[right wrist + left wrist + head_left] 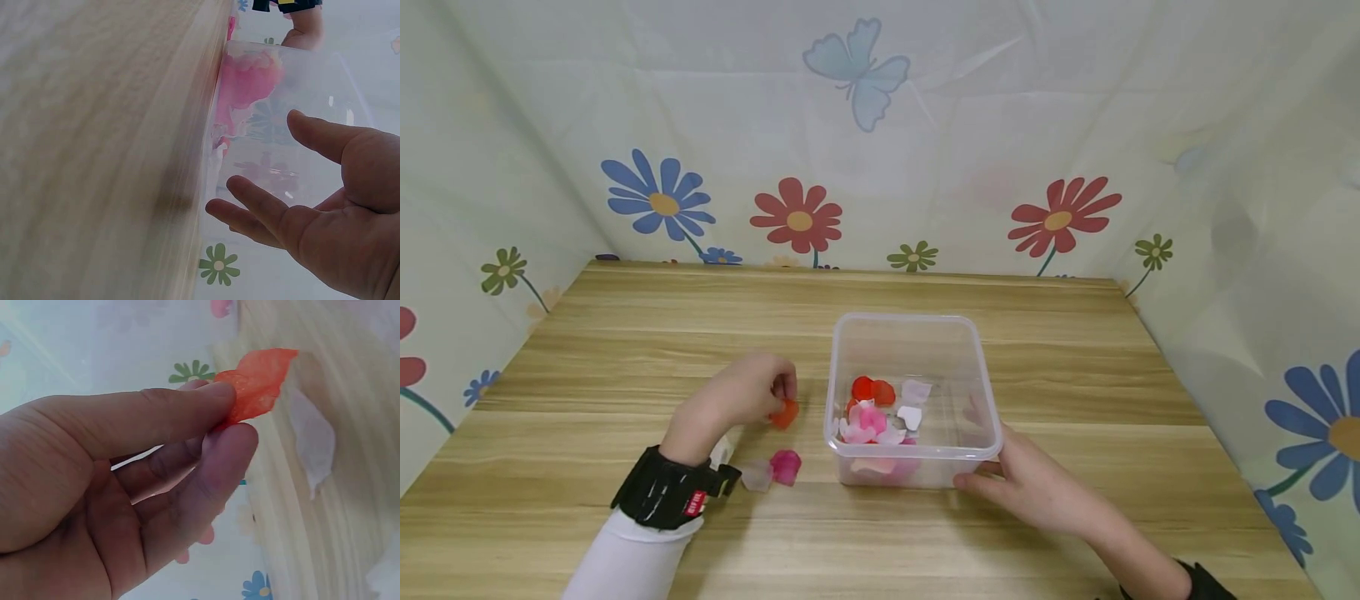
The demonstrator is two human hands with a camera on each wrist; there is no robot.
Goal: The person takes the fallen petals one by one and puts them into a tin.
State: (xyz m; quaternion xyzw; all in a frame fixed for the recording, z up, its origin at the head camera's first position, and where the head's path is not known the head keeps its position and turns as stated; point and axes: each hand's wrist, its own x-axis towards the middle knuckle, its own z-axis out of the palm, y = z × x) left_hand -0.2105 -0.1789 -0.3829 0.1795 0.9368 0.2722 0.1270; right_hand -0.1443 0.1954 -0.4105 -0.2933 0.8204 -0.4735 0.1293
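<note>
My left hand [747,390] pinches an orange-red petal [261,382] between thumb and index finger, to the left of a clear plastic box [912,452]. In the head view that same petal [786,414] shows under the fingertips. At the box's near right corner is my right hand [1028,477], its thumb and fingers spread, as the right wrist view shows. Inside the box lie red petals [862,387], pink petals [872,419] and white petals [916,391], several in all, mostly heaped toward the left side.
Near the left wrist, a magenta petal [786,467] and a pale petal [757,476] lie on the wooden table [1037,358]. A whitish petal [722,452] is partly hidden by that wrist. A flower-printed curtain [955,167] encloses the table's back and sides.
</note>
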